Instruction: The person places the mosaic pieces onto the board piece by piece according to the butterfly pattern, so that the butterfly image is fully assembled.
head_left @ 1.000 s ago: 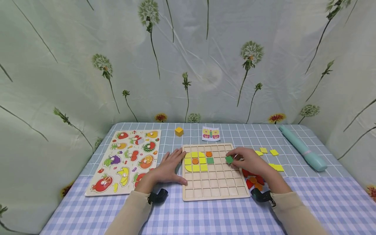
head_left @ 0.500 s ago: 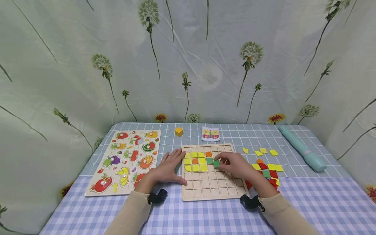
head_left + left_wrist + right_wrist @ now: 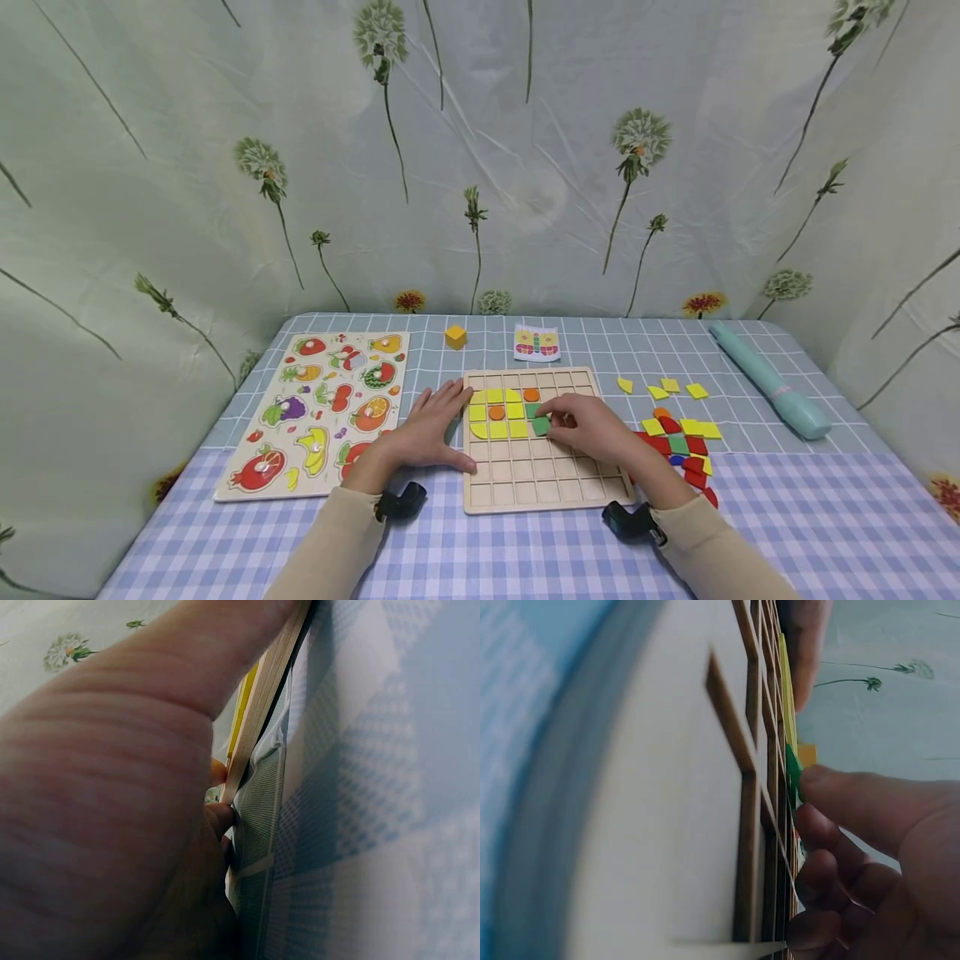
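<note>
A wooden grid board [image 3: 551, 492] lies in the middle of the table. My right hand [image 3: 588, 429] pinches a green square tile [image 3: 541, 427] at the grid, just in front of another green tile [image 3: 532, 410] set in a cell. In the right wrist view, thumb and fingertips hold the green tile [image 3: 793, 772] tilted against the board. Yellow tiles [image 3: 517, 411] fill cells at the left around an orange disc [image 3: 497, 412]; a second orange disc [image 3: 531, 394] sits behind the green one. My left hand [image 3: 427, 433] rests along the board's left edge, fingers spread and thumb touching it.
At the left lies a fruit puzzle board [image 3: 318, 417]. A butterfly picture card [image 3: 537, 342] and a yellow block [image 3: 455, 337] stand behind the grid. Loose tiles [image 3: 678, 446] are heaped at the right, with several yellow pieces [image 3: 670, 386] behind. A teal bottle-shaped object [image 3: 772, 383] lies farther right.
My right hand has carried the green tile leftward across the board and down toward the cell in front of the placed green tile. My left hand has stayed at the board's edge.
</note>
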`<state>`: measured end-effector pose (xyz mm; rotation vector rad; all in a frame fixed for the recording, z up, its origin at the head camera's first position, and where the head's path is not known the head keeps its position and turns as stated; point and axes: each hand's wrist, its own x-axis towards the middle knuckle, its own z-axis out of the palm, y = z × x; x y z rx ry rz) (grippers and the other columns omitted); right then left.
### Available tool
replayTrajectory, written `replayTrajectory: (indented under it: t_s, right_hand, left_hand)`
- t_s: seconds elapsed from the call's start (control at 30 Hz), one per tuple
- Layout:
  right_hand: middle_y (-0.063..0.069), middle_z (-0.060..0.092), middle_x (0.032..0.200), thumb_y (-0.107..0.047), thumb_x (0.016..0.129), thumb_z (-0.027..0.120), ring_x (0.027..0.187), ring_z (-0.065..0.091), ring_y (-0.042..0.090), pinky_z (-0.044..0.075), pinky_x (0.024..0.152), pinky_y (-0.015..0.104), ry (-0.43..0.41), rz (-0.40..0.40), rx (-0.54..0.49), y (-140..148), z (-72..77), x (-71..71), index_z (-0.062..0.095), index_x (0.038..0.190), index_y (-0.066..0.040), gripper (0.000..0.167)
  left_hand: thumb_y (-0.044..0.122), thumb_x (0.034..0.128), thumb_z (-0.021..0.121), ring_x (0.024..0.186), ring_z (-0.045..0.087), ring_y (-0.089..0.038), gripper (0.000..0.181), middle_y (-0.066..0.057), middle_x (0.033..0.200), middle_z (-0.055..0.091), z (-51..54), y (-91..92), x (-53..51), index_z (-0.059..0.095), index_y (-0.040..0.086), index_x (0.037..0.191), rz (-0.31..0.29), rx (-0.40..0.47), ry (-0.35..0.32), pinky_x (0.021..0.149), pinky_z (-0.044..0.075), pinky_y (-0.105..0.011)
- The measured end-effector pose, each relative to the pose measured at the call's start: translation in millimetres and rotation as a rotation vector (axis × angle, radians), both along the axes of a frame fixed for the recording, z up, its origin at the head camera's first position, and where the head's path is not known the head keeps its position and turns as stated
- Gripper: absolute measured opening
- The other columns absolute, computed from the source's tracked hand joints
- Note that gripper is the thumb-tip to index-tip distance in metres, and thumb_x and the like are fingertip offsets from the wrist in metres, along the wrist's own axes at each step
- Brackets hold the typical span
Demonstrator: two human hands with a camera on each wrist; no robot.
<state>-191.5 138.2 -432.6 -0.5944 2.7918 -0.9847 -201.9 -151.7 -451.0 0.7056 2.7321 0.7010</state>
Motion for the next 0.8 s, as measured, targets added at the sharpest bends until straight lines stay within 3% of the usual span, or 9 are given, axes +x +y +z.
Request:
replayTrajectory:
  t_s: [0.3, 0.47, 0.8]
  right_hand:
    - [-0.007, 0.065, 0.095, -0.013, 0.09, 0.073, 0.084, 0.054, 0.011, 0.05, 0.073, 0.02, 0.011, 0.072, -0.012, 2.4, -0.6, 1.0, 0.075, 0.109, -0.017, 0.019]
    - [-0.006, 0.067, 0.099, -0.013, 0.093, 0.069, 0.087, 0.055, 0.011, 0.05, 0.074, 0.021, 0.027, 0.137, -0.007, 12.4, 6.7, -0.7, 0.077, 0.098, -0.019, 0.01]
    - [-0.002, 0.07, 0.096, -0.013, 0.095, 0.066, 0.086, 0.057, 0.014, 0.051, 0.074, 0.024, -0.015, 0.055, 0.047, 53.4, 34.1, -7.0, 0.072, 0.104, -0.012, 0.011]
  left_hand:
    - [0.057, 0.07, 0.085, 0.158, 0.005, -0.031, 0.117, -0.011, 0.169, 0.013, 0.2, -0.1, -0.7, 0.024, 0.011, 0.16, -0.004, 0.005, -0.001, 0.127, -0.001, -0.057]
    - [0.057, 0.0704, 0.084, 0.158, 0.005, -0.03, 0.117, -0.01, 0.17, 0.013, -0.9, -0.8, -1.6, 0.024, 0.012, 0.16, -0.001, 0.001, 0.0, 0.127, -0.002, -0.056]
    - [0.057, 0.0701, 0.084, 0.158, 0.005, -0.028, 0.118, -0.009, 0.17, 0.012, -2.3, -1.8, -1.1, 0.022, 0.013, 0.16, -0.002, 0.004, -0.002, 0.127, -0.001, -0.056]
